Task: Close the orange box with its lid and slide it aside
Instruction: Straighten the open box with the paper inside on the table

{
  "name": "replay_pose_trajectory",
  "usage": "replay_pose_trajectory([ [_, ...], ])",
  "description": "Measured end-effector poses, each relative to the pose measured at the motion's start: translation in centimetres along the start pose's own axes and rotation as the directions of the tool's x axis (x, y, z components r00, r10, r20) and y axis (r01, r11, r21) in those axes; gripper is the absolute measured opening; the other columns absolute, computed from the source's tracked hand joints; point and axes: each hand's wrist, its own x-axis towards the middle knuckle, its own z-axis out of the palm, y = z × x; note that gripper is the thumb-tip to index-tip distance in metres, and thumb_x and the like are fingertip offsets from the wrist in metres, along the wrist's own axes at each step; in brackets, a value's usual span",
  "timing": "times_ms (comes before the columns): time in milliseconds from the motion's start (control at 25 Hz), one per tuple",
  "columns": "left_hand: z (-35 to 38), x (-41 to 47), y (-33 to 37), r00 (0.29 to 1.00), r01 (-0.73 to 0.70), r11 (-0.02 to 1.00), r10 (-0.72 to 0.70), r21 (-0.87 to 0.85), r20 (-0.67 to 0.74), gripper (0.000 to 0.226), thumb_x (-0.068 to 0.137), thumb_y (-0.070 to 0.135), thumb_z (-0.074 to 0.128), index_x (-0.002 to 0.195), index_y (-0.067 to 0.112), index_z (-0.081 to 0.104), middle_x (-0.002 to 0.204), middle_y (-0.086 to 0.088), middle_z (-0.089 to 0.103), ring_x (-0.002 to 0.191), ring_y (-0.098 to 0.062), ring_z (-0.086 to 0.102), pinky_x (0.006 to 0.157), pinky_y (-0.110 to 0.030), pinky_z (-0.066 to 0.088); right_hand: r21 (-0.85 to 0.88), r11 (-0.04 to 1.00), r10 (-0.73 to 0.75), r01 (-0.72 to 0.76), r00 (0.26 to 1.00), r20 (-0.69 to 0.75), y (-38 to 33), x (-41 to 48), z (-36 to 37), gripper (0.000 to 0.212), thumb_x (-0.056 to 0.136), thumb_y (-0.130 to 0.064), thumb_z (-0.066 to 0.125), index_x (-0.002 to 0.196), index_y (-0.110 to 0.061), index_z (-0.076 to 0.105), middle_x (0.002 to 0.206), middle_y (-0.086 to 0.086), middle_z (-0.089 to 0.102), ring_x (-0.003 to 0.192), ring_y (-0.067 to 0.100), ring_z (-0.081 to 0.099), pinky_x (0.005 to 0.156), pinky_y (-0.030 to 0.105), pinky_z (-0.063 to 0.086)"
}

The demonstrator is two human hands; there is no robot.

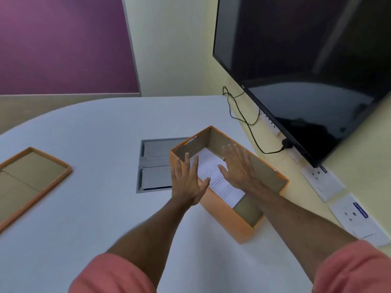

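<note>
The orange box (227, 210) sat open on the white table (101, 127) near the wall-side edge. Its lid (27, 180) lay upside down well apart at the far left. Paper sheets (213, 176) lay inside the box. The left hand (187, 182) and right hand (238, 166) were open, gripping nothing, fingers spread over the paper. Any raised sheet could probably catch under the lid and stop it seating.

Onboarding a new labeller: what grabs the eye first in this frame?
The open orange box at centre right, with both hands spread over the white paper inside: left hand, right hand. Its lid lies inside-up far left on the white table. A dark TV screen fills the upper right.
</note>
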Motion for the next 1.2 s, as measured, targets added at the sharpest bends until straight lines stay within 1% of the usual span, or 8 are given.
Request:
replay_pose_trajectory([
  [200,3.1,2.9,2.0,0.974,0.201,0.976,-0.189,-0.089,0.123,0.098,0.09,0.066,0.04,0.155,0.01,-0.009,0.161,-0.024,-0.014,0.149,-0.045,-0.009,0.12,-0.057,0.017,-0.062,0.994,0.094,-0.091,0.995,0.044,5.2,3.4,1.0,0.062,0.089,-0.018,0.054,0.146,-0.008,0.031,0.151,0.014,0.037,0.144,0.03,0.027,0.118,0.048,0.021],
  [400,5.2,4.6,3.1,0.879,0.474,0.839,-0.433,-0.265,0.201,0.103,0.089,0.041,0.062,0.152,0.004,-0.011,0.163,-0.019,0.005,0.133,-0.043,0.044,0.101,-0.05,0.049,0.014,0.984,0.173,-0.176,0.978,0.115,7.5,5.6,2.5,0.057,0.093,-0.003,0.041,0.148,-0.003,0.026,0.15,0.018,0.036,0.14,0.031,0.032,0.113,0.046,0.03],
  [600,5.5,4.4,3.0,0.871,0.492,0.769,-0.438,-0.409,0.224,0.103,0.087,0.009,0.06,0.151,0.013,-0.02,0.163,-0.01,0.006,0.105,-0.036,0.063,0.081,-0.045,0.061,0.031,0.955,0.275,-0.295,0.918,0.287,7.7,7.1,3.2,0.049,0.093,-0.001,0.041,0.141,-0.005,0.032,0.134,0.017,0.05,0.121,0.035,0.052,0.095,0.045,0.044],
  [720,5.4,4.6,3.0,0.879,0.477,0.743,-0.416,-0.469,0.234,0.104,0.089,0.002,0.059,0.151,0.014,-0.023,0.164,-0.009,-0.001,0.117,-0.033,0.057,0.09,-0.042,0.059,0.078,0.929,0.328,-0.361,0.903,0.276,8.0,7.7,3.1,0.038,0.089,0.003,0.042,0.126,-0.007,0.044,0.122,0.019,0.057,0.111,0.038,0.057,0.084,0.042,0.046],
  [880,3.9,4.7,1.5,0.895,0.44,0.684,-0.381,-0.581,0.23,0.092,0.094,0.001,0.052,0.152,0.019,-0.017,0.155,-0.01,0.024,0.116,-0.022,0.056,0.086,-0.026,0.059,0.159,0.904,0.357,-0.396,0.906,0.228,7.8,7.1,2.2,0.033,0.087,0.005,0.042,0.115,-0.007,0.054,0.112,0.02,0.061,0.101,0.039,0.059,0.074,0.037,0.041],
  [1040,0.6,4.5,-2.0,0.924,0.372,0.726,-0.35,-0.579,0.155,0.101,0.086,0.001,0.06,0.152,0.022,-0.014,0.15,-0.018,0.034,0.125,-0.038,0.052,0.099,-0.053,0.051,0.249,0.872,0.373,-0.422,0.901,0.221,5.0,6.0,0.5,0.039,0.088,0.005,0.039,0.121,-0.009,0.054,0.112,0.019,0.059,0.097,0.038,0.056,0.076,0.037,0.039],
  [1120,-1.3,4.1,-4.2,0.909,0.401,0.692,-0.383,-0.6,0.165,0.099,0.09,0.009,0.06,0.152,0.021,-0.018,0.144,-0.019,0.044,0.123,-0.04,0.054,0.099,-0.055,0.051,0.287,0.852,0.385,-0.437,0.896,0.222,2.7,5.5,-0.6,0.039,0.087,0.005,0.039,0.12,-0.009,0.053,0.114,0.019,0.058,0.093,0.036,0.053,0.075,0.037,0.038],
  [1200,-3.3,3.4,-6.9,0.896,0.424,0.682,-0.413,-0.596,0.164,0.084,0.091,0.009,0.06,0.152,0.013,0.002,0.14,-0.02,0.05,0.118,-0.042,0.058,0.095,-0.055,0.054,0.313,0.836,0.394,-0.452,0.889,0.232,-0.1,4.9,-1.5,0.037,0.086,0.006,0.04,0.119,-0.008,0.051,0.115,0.019,0.057,0.088,0.033,0.05,0.075,0.036,0.039],
])
